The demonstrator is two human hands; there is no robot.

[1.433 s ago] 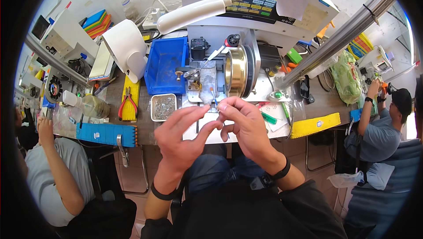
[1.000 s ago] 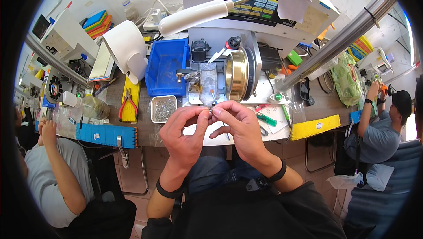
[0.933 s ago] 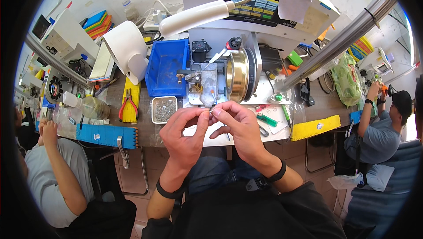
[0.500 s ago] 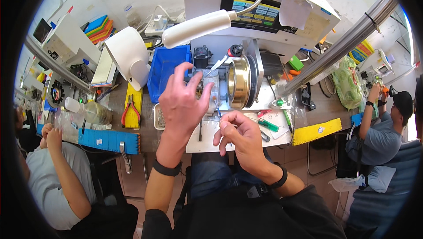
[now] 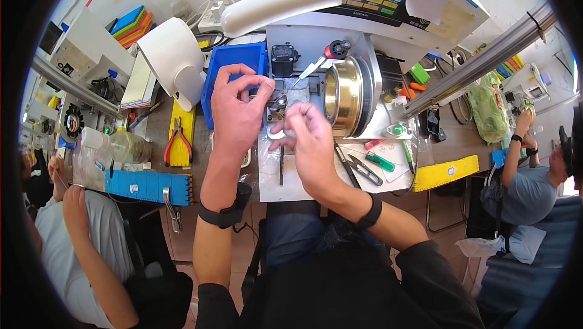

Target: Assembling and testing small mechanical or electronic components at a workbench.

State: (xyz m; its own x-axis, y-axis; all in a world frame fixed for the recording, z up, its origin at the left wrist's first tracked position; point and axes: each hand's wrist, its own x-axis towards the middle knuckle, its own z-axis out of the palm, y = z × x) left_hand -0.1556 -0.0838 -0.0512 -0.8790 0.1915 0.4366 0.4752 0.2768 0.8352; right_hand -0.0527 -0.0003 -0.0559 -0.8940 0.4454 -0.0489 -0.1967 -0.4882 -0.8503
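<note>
My left hand (image 5: 238, 110) is raised beside the blue bin (image 5: 212, 80), thumb and index finger drawn together at the machine's small metal fixture. Whatever sits between those fingertips is too small to make out. My right hand (image 5: 311, 153) is just right of it and nearer to me, over the white work surface (image 5: 273, 186). Its fingers are curled and slightly blurred, so anything in them is hidden. Behind the hands stands a machine with a brass-coloured wheel (image 5: 338, 101), a black block (image 5: 283, 61) and a red-and-white pointed part (image 5: 322, 62).
A white lamp (image 5: 285, 7) hangs above the machine. Right of my right hand lie scissors (image 5: 365, 170) and a green-handled tool (image 5: 379, 161). Red pliers (image 5: 177, 144) rest on a yellow strip (image 5: 181, 113). Co-workers sit at left (image 5: 91, 238) and right (image 5: 522, 171).
My right hand has moved up and left, closer to the fixture and my left hand. The left hand's spread fingers have come together. The whole view has shifted slightly.
</note>
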